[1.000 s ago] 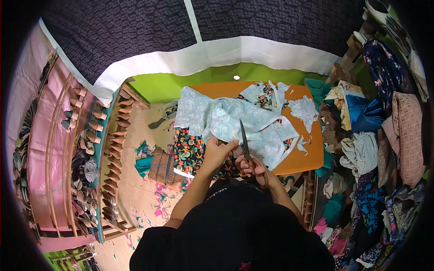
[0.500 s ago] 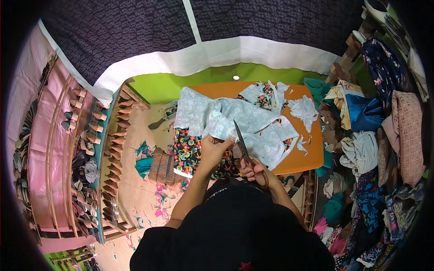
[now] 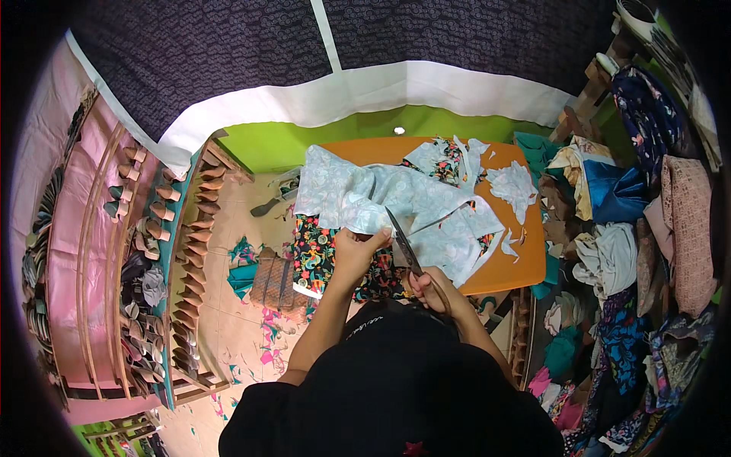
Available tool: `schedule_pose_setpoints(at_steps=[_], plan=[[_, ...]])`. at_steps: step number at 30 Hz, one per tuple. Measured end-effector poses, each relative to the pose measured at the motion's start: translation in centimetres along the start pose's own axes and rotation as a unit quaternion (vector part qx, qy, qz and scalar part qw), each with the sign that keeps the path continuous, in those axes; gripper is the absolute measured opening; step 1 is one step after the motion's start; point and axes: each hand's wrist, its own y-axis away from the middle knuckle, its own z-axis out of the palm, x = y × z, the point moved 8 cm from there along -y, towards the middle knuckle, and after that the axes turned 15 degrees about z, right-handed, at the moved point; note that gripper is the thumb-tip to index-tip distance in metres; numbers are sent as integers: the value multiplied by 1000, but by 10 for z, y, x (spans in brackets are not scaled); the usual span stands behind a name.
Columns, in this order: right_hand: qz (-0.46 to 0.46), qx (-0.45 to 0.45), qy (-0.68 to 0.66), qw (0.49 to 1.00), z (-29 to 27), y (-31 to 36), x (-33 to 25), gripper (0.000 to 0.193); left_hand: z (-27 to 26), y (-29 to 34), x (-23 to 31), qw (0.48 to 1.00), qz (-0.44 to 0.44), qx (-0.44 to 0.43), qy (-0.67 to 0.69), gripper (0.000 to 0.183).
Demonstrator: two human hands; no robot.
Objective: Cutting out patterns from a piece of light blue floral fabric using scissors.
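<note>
A printed fabric [image 3: 430, 202], pale blue on one face and black with bright flowers on the other, lies spread over the orange table [image 3: 506, 278]. My left hand [image 3: 354, 255] pinches the near edge of its pale side, thumb pointing right. Closed around the handles of a large pair of scissors [image 3: 405, 244], my right hand [image 3: 432, 288] sits just to the right. The dark blades point up and left, their tips at the fabric by my left thumb. They look closed or nearly so. Part of the handles is hidden by my fingers.
Fabric scraps [image 3: 512, 190] lie on the table's right side. Wooden racks of shoe forms [image 3: 194, 282] stand at left. Heaped cloth [image 3: 609, 255] fills the right side. Offcuts [image 3: 270, 335] litter the floor beside a brown woven bundle [image 3: 272, 283]. A dark curtain [image 3: 457, 38] hangs at the far side.
The scissors and my right hand have shifted slightly left, bringing the blade tips closer to my left hand. My left hand has moved a little left and down, still pinching the fabric.
</note>
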Motion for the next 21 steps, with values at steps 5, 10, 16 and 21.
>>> schedule_pose_setpoints(at_steps=[5, 10, 16, 21], plan=[[20, -31, -18, 999, 1, -1, 3, 73, 2, -1, 2, 1000, -4, -10, -1, 19], [-82, 12, 89, 993, -11, -6, 4, 78, 8, 0, 7, 998, -24, -40, -37, 20], [-52, 17, 126, 990, -10, -8, 3, 82, 7, 0, 3, 994, -57, -73, -66, 16], [49, -24, -39, 998, 0, -6, 7, 73, 3, -2, -7, 993, -64, -83, -51, 17]])
